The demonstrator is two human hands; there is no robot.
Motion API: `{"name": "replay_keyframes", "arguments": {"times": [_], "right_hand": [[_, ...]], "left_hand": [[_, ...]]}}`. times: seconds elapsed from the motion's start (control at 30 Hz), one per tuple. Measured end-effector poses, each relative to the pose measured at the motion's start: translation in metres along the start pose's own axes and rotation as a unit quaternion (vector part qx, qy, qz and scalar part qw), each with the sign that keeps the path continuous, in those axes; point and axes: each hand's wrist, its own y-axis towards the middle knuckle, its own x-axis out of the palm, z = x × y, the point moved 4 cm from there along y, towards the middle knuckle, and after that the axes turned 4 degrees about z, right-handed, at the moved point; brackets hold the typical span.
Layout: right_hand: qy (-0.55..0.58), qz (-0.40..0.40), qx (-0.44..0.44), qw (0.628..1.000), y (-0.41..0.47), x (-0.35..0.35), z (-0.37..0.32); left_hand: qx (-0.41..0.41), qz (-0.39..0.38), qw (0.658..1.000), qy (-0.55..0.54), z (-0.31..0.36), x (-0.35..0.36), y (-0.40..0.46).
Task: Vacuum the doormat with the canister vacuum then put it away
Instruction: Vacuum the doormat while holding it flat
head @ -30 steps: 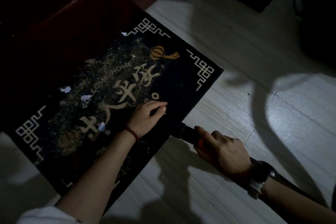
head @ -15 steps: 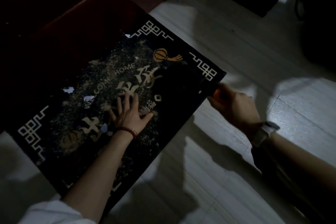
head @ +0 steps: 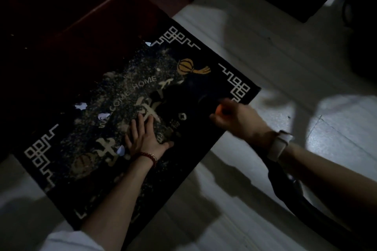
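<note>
Right grip [head: 230,116] curls around our vacuum's dark nozzle [head: 206,99] on the doormat [head: 204,128]; left grip [head: 143,136], fingers spread, presses flat on the littered doormat just beside it, hose [head: 289,193] trailing behind.

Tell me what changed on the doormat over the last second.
The right hand, gripping the dark vacuum nozzle, swung from the near edge up to the doormat's right end. The left hand slid left and flattened on the lettering. Paper scraps and grit stayed put.
</note>
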Motion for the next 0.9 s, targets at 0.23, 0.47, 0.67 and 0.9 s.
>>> {"name": "replay_keyframes", "arguments": {"times": [0.23, 0.47, 0.67, 0.9], "right_hand": [[0.021, -0.007, 0.052, 0.998, 0.014, 0.004, 0.002], [0.004, 0.074, 0.089, 0.993, 0.024, -0.038, 0.031], [0.009, -0.044, 0.066, 0.997, -0.017, 0.009, 0.017], [0.009, 0.067, 0.121, 0.99, 0.018, -0.04, 0.05]], "left_hand": [[-0.01, -0.008, 1.0, -0.019, -0.003, -0.001, 0.002], [-0.006, -0.028, 0.999, -0.026, -0.005, -0.002, 0.003], [-0.002, -0.006, 1.0, -0.002, -0.005, -0.001, 0.002], [0.005, 0.007, 1.0, -0.001, -0.006, 0.0, 0.002]]}}
